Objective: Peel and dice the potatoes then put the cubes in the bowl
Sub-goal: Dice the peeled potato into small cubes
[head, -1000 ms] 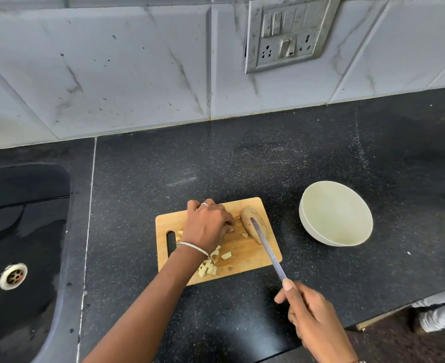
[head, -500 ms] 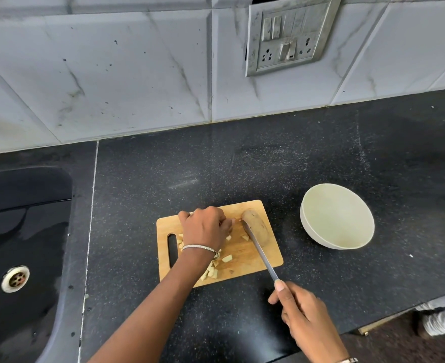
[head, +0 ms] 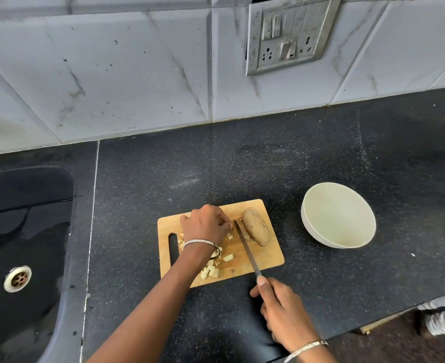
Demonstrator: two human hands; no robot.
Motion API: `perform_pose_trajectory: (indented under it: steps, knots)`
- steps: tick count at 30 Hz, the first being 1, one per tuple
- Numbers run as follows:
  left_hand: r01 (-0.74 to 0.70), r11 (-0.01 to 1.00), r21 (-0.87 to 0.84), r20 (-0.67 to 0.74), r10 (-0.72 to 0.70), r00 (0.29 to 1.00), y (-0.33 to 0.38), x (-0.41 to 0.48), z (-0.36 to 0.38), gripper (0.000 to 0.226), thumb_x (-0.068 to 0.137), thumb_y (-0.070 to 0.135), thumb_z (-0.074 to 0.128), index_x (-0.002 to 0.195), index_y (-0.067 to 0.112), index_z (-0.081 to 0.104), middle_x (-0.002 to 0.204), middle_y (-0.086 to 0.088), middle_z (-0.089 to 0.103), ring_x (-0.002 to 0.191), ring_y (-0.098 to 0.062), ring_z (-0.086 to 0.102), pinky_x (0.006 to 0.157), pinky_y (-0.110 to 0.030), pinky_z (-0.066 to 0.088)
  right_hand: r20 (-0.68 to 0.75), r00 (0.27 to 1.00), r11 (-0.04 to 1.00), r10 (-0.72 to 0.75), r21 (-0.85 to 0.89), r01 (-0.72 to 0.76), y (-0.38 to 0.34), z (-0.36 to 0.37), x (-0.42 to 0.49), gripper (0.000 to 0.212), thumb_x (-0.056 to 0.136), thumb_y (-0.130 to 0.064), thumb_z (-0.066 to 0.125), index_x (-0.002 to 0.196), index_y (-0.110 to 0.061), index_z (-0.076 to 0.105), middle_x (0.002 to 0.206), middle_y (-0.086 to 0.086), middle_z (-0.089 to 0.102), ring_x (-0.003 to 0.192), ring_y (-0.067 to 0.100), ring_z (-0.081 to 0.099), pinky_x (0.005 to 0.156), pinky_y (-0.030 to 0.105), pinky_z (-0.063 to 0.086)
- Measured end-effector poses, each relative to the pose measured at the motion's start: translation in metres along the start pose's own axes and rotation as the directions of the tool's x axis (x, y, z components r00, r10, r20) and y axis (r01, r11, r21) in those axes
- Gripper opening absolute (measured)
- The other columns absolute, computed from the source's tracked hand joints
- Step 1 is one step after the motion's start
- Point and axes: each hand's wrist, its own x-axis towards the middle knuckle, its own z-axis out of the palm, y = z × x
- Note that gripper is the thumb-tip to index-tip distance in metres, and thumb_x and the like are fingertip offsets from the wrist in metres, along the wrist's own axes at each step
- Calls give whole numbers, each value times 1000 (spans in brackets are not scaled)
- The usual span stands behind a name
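Black speckled counter point(head: 268, 158) is running under both hands and out past them on every side; grey marbled tiles are rising beyond it, a metal switch plate point(head: 287, 35) sitting high above the right hand; a dark sink point(head: 19, 218) is lying well to the left of the left hand.

Pale bowl point(head: 321, 238) is standing on the counter beyond the right hand, near the board but apart from it.

Wooden cutting board point(head: 268, 255) is lying under the left hand.

Left hand point(head: 205, 225) is resting knuckles-up on the board, fingers curled down, tips just beside the blade; what is under them is hidden, so cannot tell whether it is pinching anything.

Right hand point(head: 281, 310) is gripping the knife handle just off the board's near edge, forefinger stretching along the top; the handle is hidden in the fist.

Whole brown-skinned potato point(head: 256, 226) is lying on the board just right of the blade, between the left hand and the bowl.

Knife point(head: 246, 247) blade is slanting from the right hand across the board, between the left fingertips and the potato.

Potato cubes point(head: 211, 271) are lying in a loose heap on the board beside the left wrist; a few are sitting by the fingertips.
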Motion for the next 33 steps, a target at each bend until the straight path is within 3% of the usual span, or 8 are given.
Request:
perform_pose_trajectory:
  steps: [6, 11, 17, 24, 29, 33]
  knots:
    - [114, 992, -57, -69, -117, 991, 2, -4, 5, 13, 83, 41, 70, 76, 31, 73, 76, 12, 68, 81, -15, 59, 84, -37, 37, 35, 999, 997, 9, 75, -12, -4, 6, 5, 41, 101, -49, 38, 80, -25, 64, 42, -10, 50, 39, 2, 43, 48, 22, 29]
    - [93, 994, -60, -55, -96, 994, -4, -5, -1, 13, 87, 38, 66, 79, 31, 73, 76, 12, 69, 82, -16, 59, 82, -37, 30, -10, 1000, 996, -20, 88, 21, -4, 4, 3, 41, 101, -48, 39, 80, -24, 64, 44, -11, 50, 41, 3, 45, 50, 25, 33]
    - [45, 997, -66, 1, -45, 999, -9, -4, -5, 9, 85, 27, 69, 89, 35, 71, 77, 16, 71, 87, -9, 63, 83, -37, 28, -53, 998, 999, -46, 18, 47, -3, 5, 5, 43, 100, -51, 36, 80, -25, 64, 48, -26, 53, 50, 2, 45, 54, 25, 34]
    - [2, 996, -86, 15, -1, 1000, -5, -7, 1, 12, 83, 25, 71, 88, 36, 70, 73, 19, 71, 85, -3, 62, 80, -34, 27, 15, 1000, 995, 10, 102, -12, -8, 10, 4, 41, 101, -48, 38, 80, -24, 64, 43, -9, 49, 39, 1, 42, 47, 22, 30]
    - [60, 986, -158, -15, -63, 998, -1, -6, 6, 10, 80, 27, 75, 85, 35, 71, 73, 17, 71, 87, -7, 63, 83, -35, 33, 18, 1000, 989, 16, 146, -19, -13, 6, 10, 41, 102, -46, 38, 82, -21, 64, 42, -8, 44, 37, 2, 38, 43, 18, 27]
    - [77, 991, -113, -41, -82, 996, 0, -7, 6, 8, 81, 30, 74, 88, 35, 73, 78, 17, 72, 88, -7, 63, 82, -35, 31, 17, 1000, 990, 5, 144, -7, -17, 5, 12, 42, 102, -46, 38, 80, -21, 63, 42, -7, 44, 37, 2, 38, 43, 19, 27]
